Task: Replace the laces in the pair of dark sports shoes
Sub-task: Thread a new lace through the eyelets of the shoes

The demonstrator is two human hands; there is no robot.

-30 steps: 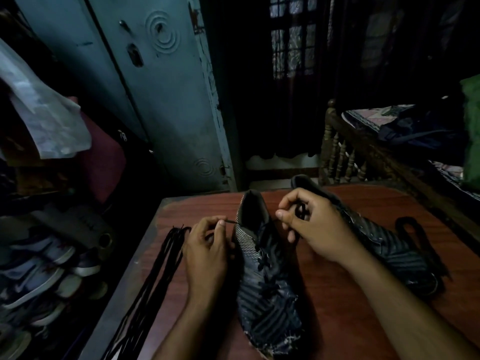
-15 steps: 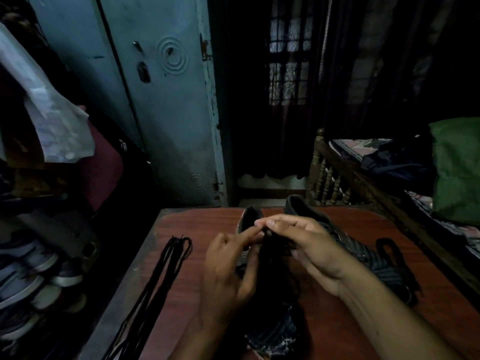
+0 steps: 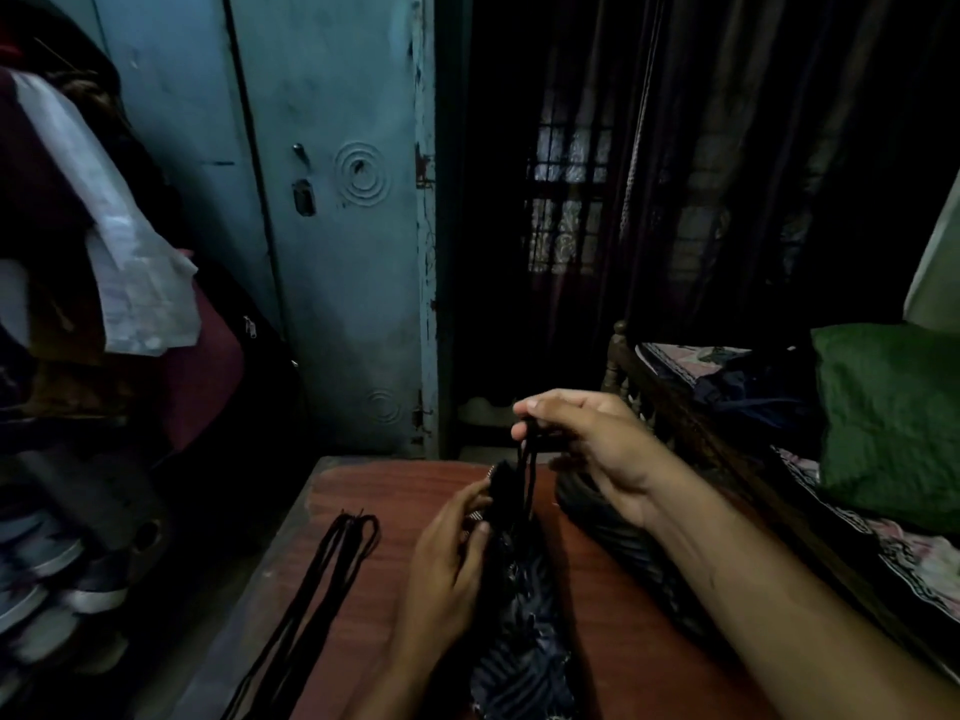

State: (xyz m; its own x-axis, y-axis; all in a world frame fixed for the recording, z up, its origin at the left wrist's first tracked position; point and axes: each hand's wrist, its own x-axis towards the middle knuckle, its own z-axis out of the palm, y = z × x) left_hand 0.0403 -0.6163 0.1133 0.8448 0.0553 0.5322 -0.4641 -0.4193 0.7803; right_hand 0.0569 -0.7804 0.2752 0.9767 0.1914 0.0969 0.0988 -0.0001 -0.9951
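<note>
Laces are what the fingers have at this moment: the right hand (image 3: 587, 439), raised above the counter, pinches two dark strands of lace (image 3: 527, 475) between thumb and forefinger, its fingers (image 3: 540, 407) pressed together on them, and the strands run taut down into the near shoe. The left hand (image 3: 447, 558) rests against the side of that near shoe (image 3: 519, 589), its fingers curled round the collar and holding the shoe down near the top eyelets; exactly how the thumb lies is lost in the dark. This shoe sits in the middle of the reddish counter (image 3: 363, 485), toe toward the person, and the second shoe (image 3: 618, 537) lies just beside it to the right, partly hidden under the right forearm. A bundle of loose black laces (image 3: 332, 569) stretches along the counter's left edge, apart from both shoes. Judging by the upward pull, the step in hand looks like drawing the lace through the upper eyelets of the near shoe, though whether it is going out or in cannot be told. The next move likely calls for a steady grip on the shoe while the strands slide free of the eyelets without snagging.
</note>
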